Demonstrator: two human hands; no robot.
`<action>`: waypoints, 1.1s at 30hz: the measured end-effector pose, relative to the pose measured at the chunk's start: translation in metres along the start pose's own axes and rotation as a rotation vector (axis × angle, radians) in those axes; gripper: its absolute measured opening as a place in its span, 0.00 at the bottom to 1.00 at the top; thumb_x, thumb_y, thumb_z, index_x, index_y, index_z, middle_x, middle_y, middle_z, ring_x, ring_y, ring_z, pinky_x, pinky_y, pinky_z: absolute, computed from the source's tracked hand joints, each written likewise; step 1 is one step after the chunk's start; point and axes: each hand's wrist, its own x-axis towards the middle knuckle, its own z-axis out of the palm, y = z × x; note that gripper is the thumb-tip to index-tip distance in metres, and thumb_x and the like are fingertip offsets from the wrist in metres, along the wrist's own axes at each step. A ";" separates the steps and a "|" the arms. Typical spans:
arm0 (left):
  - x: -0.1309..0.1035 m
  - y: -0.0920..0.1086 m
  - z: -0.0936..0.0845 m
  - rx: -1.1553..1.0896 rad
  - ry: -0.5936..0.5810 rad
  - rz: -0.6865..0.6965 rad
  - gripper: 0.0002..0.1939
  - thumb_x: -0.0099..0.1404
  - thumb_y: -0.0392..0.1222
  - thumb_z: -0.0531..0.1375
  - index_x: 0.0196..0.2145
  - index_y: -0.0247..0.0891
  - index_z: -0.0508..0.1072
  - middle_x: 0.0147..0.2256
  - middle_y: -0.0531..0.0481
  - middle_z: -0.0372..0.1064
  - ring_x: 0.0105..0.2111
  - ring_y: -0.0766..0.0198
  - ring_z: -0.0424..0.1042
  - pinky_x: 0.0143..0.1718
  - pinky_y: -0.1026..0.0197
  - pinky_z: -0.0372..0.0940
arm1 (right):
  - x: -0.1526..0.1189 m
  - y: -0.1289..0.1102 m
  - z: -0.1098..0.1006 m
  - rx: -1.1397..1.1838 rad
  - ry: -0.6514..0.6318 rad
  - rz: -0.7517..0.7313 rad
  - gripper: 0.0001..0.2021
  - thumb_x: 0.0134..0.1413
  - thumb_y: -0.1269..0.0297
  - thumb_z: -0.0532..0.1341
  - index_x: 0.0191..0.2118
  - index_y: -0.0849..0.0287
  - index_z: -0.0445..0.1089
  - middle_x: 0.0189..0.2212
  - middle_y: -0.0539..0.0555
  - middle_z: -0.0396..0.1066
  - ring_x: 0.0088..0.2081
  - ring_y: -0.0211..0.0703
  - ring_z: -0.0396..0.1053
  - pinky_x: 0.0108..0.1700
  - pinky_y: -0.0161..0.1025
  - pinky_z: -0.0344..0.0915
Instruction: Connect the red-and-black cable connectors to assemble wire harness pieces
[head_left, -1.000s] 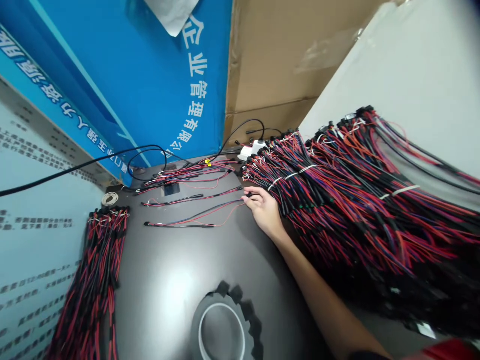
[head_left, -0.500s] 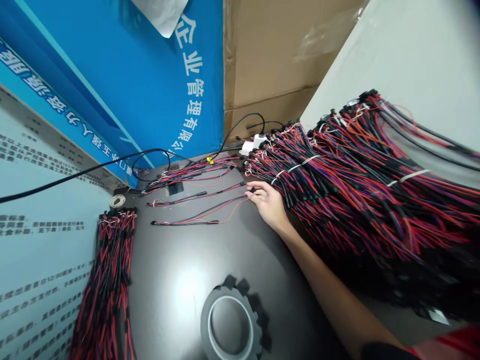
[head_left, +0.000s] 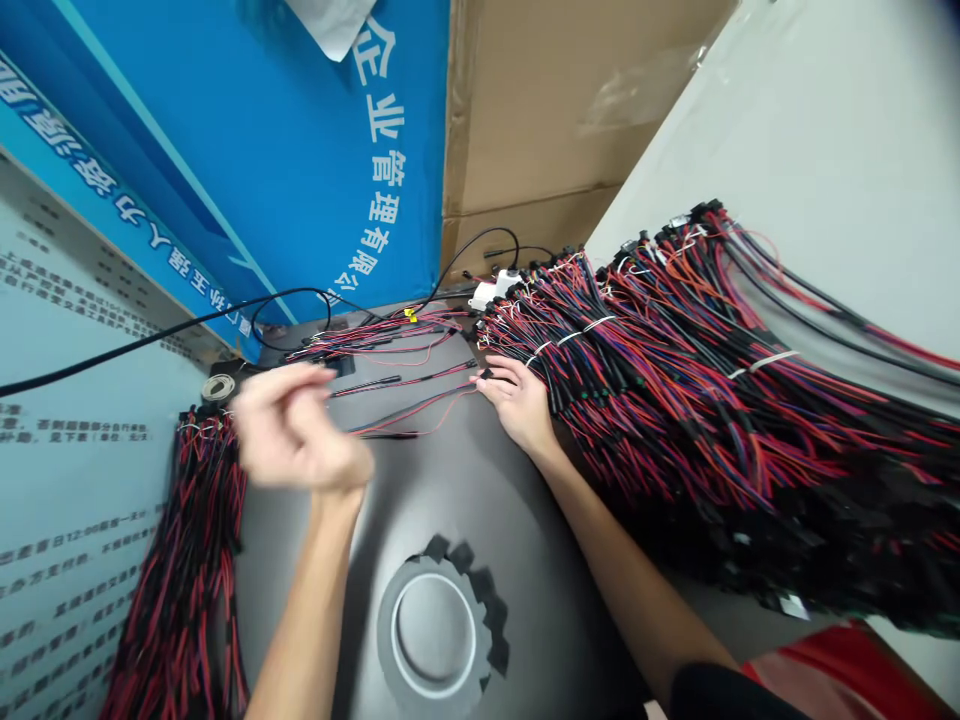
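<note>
My right hand (head_left: 519, 402) pinches the black connector end of a thin red and black wire harness (head_left: 431, 403) at the table's right side. From there the harness runs left along the tabletop, and its far end is hidden behind my left hand (head_left: 296, 430). That hand is raised over the left part of the table, fingers curled and smeared by motion, so whether it holds anything is unclear. Just beyond, a second wire harness (head_left: 435, 376) lies roughly parallel, close to my right fingertips.
Large bundles of red, blue and black wires (head_left: 637, 350) are heaped on the right. Another bundle (head_left: 187, 560) hangs along the left edge. A grey tape roll (head_left: 390, 640) with dark pieces stuck around its rim sits in front. Loose harnesses (head_left: 397, 335) and a black cable (head_left: 150, 345) lie behind.
My left hand has come into view from below and is over the left part of the table. My right hand keeps its pinch on the harness. The whole view has shifted slightly.
</note>
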 end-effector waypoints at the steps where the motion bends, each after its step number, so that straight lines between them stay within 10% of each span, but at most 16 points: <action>1: -0.002 -0.003 0.008 -0.026 -0.078 -0.015 0.12 0.69 0.37 0.50 0.38 0.32 0.72 0.34 0.46 0.70 0.36 0.62 0.71 0.41 0.58 0.67 | 0.000 -0.001 0.000 -0.011 -0.004 0.000 0.27 0.40 0.54 0.71 0.46 0.61 0.68 0.41 0.61 0.73 0.41 0.47 0.74 0.47 0.45 0.72; 5: -0.014 -0.020 0.045 -0.074 -0.761 -0.067 0.12 0.63 0.32 0.54 0.42 0.35 0.73 0.38 0.46 0.74 0.40 0.62 0.72 0.44 0.59 0.66 | 0.002 -0.004 0.000 -0.028 -0.048 0.044 0.24 0.40 0.57 0.70 0.44 0.63 0.70 0.40 0.61 0.74 0.38 0.46 0.74 0.44 0.45 0.72; 10: -0.028 -0.026 0.072 -0.092 -0.984 -0.099 0.11 0.67 0.38 0.54 0.42 0.33 0.74 0.42 0.42 0.74 0.41 0.58 0.71 0.48 0.56 0.64 | 0.006 -0.004 0.004 -0.005 -0.068 0.051 0.22 0.38 0.57 0.71 0.40 0.62 0.69 0.35 0.58 0.74 0.37 0.43 0.73 0.40 0.39 0.71; 19: -0.038 -0.036 0.096 -0.532 -1.020 -0.594 0.15 0.62 0.47 0.59 0.38 0.31 0.73 0.30 0.44 0.73 0.29 0.64 0.72 0.28 0.65 0.64 | 0.019 -0.016 -0.005 -0.024 -0.346 0.110 0.23 0.41 0.55 0.71 0.42 0.61 0.67 0.31 0.53 0.72 0.31 0.39 0.72 0.31 0.34 0.68; 33: -0.037 -0.034 0.095 -0.603 -0.961 -0.739 0.15 0.50 0.44 0.67 0.32 0.31 0.75 0.27 0.44 0.74 0.27 0.64 0.72 0.27 0.65 0.63 | 0.023 -0.024 -0.011 -0.029 -0.445 0.169 0.19 0.46 0.58 0.67 0.44 0.60 0.72 0.37 0.56 0.72 0.38 0.42 0.73 0.31 0.32 0.69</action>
